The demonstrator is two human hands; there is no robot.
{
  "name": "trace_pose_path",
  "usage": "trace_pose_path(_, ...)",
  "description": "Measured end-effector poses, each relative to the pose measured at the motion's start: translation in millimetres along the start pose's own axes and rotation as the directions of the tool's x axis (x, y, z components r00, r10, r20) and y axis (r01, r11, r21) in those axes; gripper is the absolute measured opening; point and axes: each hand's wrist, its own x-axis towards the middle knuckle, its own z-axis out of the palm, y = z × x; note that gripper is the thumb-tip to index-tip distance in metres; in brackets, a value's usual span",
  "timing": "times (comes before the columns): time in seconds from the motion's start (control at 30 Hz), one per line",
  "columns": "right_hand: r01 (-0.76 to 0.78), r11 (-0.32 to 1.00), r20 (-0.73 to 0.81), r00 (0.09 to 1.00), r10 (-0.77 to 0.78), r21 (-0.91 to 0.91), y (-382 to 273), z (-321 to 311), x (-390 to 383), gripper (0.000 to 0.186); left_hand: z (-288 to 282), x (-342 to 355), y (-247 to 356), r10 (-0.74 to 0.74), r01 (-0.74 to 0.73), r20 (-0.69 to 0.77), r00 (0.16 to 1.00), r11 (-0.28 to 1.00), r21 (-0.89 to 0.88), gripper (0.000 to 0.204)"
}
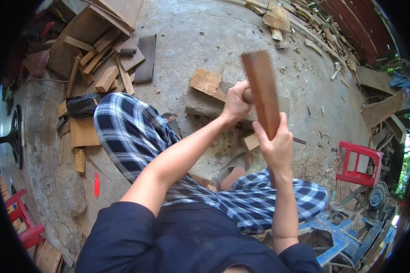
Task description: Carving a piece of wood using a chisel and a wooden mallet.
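Head view, just right of centre: right hand (278,144) wraps the low end of a brown wooden bar (262,86), its long axis slanting up and slightly left; left hand (236,104), nearer the bar's middle, clasps a round-ended handle (248,95) beside a pale wooden block (207,83).

Head-worn fisheye faces down; left hand (237,103), right hand (278,144) near, floor (187,45) beyond.

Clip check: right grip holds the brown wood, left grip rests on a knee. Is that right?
Not quite: the head view shows the left grip closed, seemingly around a round handle, not on a knee. The right grip does hold the brown wood.
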Motion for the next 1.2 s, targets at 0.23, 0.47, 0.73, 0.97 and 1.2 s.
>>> trace_pose_path(0.23, -0.156, 0.949, 0.069, 0.987, 0.142, 0.274, 16.5, 8.4, -6.9, 0.046, -16.5, 21.4, -9.9, -0.027, 0.008, -0.095, 0.995, 0.981, -0.195, 0.017)
trace_pose_path(0.47, -0.212, 0.861, 0.056, 0.976, 0.21, 0.462, 15.9, -2.8, -8.0, 0.044, -54.5, 54.3, 32.1, -0.231, 0.207, -0.105, 0.967, 0.957, -0.203, 0.023)
trace_pose_path(0.73, -0.222, 0.866, 0.069, 0.974, 0.214, 0.447, 17.3, 0.1, -7.1, 0.045, -46.0, 42.9, 29.8, -0.299, 0.293, -0.037, 0.953, 0.948, -0.126, 0.024)
trace_pose_path(0.97, -0.077, 0.83, 0.007, 0.996, 0.088, 0.553, -9.7, -22.8, 4.0, 0.04, -35.0, 42.6, 24.4, -0.231, 0.232, 0.035, 0.972, 0.971, -0.051, 0.02)
trace_pose_path(1.2, 0.012, 0.968, -0.018, 1.0, -0.008, 0.252, -3.5, -1.8, 22.0, 0.043, -12.9, 17.6, -6.3, -0.026, 0.023, 0.034, 0.999, 0.995, 0.096, 0.023)
